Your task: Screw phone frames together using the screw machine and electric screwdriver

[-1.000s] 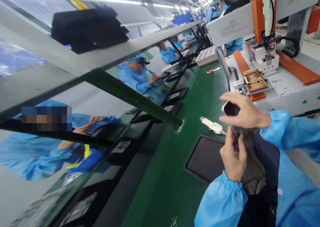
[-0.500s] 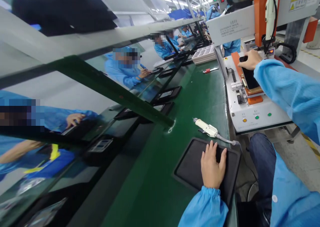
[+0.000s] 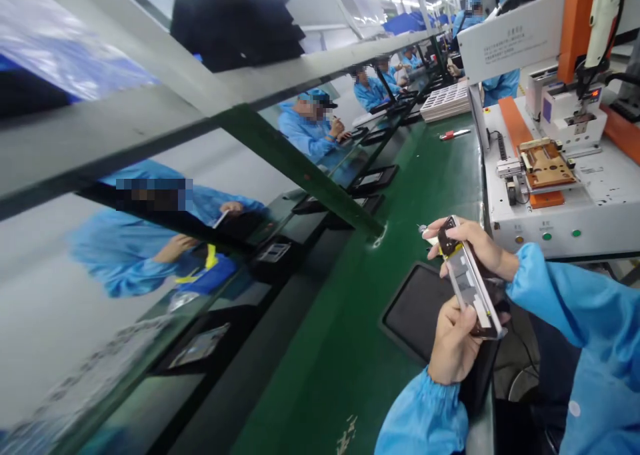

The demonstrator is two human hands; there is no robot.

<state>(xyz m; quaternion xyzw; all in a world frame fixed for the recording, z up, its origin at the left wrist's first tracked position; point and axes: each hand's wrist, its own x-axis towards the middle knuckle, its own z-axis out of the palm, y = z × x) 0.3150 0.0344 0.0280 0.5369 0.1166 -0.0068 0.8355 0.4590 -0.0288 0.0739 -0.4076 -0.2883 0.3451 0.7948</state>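
An opened smartphone (image 3: 467, 278) is held tilted in both hands, with its inner parts facing up. My right hand (image 3: 480, 245) grips its upper end, fingers curled round the edge. Lower down, my left hand (image 3: 456, 338) pinches the near end between thumb and fingers. Beneath them a black tray (image 3: 417, 308) lies on the green bench, partly covered by my hands and sleeve. Just past the phone, the electric screwdriver is almost wholly hidden; only its tip (image 3: 423, 229) shows.
The screwdriving machine (image 3: 543, 225) stands on the right, its brass-coloured fixture (image 3: 547, 165) uncovered. A red-handled tool (image 3: 454, 135) and stacked white trays (image 3: 445, 101) lie farther up the bench. A slanted green post (image 3: 305, 171) rises on the left. Co-workers in blue sit across a conveyor line.
My right hand has taken the phone off the machine's fixture and brought it over the black tray. My left hand has lifted from the tray and closed on the phone. The view has shifted left.
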